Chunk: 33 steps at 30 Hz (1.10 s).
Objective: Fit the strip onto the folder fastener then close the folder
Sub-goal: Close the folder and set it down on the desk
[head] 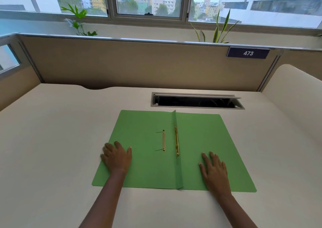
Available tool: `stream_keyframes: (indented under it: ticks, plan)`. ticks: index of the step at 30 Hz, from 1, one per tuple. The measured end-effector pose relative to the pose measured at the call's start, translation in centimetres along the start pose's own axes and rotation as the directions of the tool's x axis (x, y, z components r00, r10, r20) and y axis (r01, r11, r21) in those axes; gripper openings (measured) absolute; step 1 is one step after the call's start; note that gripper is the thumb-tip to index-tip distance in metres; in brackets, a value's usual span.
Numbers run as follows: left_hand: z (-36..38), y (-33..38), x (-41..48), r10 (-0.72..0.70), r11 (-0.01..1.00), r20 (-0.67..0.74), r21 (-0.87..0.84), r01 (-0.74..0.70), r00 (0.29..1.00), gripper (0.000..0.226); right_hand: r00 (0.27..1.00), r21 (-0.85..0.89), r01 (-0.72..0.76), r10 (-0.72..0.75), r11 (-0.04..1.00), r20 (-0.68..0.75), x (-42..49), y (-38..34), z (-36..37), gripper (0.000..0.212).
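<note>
Both hands flat, fingers spread: left hand (116,156) presses the green folder (148,166) near its left edge, right hand (215,169) its right half. Gold strip (163,141) lies loose left of the fastener (176,141). Sign (248,53) reads 473. Bare counter (52,140) all round.

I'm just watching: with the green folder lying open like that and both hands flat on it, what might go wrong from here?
The loose gold strip is thin and lies flat on the left flap of the folder, so it may be fiddly to pick up. Its holes must line up with the fastener at the spine. The left hand and right hand pin the flaps; lifting them may shift the folder.
</note>
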<state>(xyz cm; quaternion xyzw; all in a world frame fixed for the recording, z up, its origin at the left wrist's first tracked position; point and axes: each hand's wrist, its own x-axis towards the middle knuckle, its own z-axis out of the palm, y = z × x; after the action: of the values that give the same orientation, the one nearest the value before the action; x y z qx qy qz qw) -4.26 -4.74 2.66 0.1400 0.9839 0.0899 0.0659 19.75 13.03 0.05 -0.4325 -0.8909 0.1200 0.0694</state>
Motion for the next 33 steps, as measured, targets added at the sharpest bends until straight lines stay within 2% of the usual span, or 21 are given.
stream_keyframes:
  ticks: [6,13,18,22,25,28,30,33]
  plan:
    - [-1.3,-0.6,0.7,-0.1,0.989,-0.002,-0.105,0.099,0.995,0.071,1.0,0.01,-0.005,0.005,1.0,0.0,-0.1,-0.1,0.1,0.05]
    - [-3.2,-0.7,2.5,-0.315,0.888,0.134,-0.306,0.342,0.94,0.059,1.0,-0.008,-0.009,0.009,1.0,-0.019,-0.2,-0.3,0.0,0.05]
    - [-4.6,-1.7,3.4,-0.321,0.838,0.257,-0.371,0.399,0.912,0.051,1.0,-0.03,-0.014,0.014,0.999,-0.009,-0.2,-0.2,-0.1,0.051]
    - [-6.9,-2.1,3.3,-0.215,0.867,0.191,-0.414,0.277,0.958,0.036,1.0,-0.033,-0.014,0.014,0.999,0.002,-0.1,-0.1,-0.3,0.05]
    - [-10.0,-1.7,3.3,-0.136,0.867,0.066,-0.474,0.151,0.988,0.029,0.999,-0.002,-0.003,0.003,1.0,0.038,0.1,-0.1,-0.9,0.05]
    - [-13.6,-0.1,2.7,0.002,0.838,-0.076,-0.543,-0.043,0.997,0.025,0.998,0.075,0.007,-0.011,0.997,0.062,0.5,-0.2,-2.0,0.05]
    - [-15.6,1.6,1.7,0.137,0.754,-0.149,-0.625,-0.201,0.979,0.026,0.999,0.199,0.003,-0.012,0.98,0.047,0.7,-0.8,-3.2,0.048]
    - [-17.1,5.2,-0.6,0.301,0.512,-0.197,-0.792,-0.332,0.933,0.029,0.998,0.377,0.036,-0.018,0.926,-0.052,1.0,-2.0,-5.6,0.041]
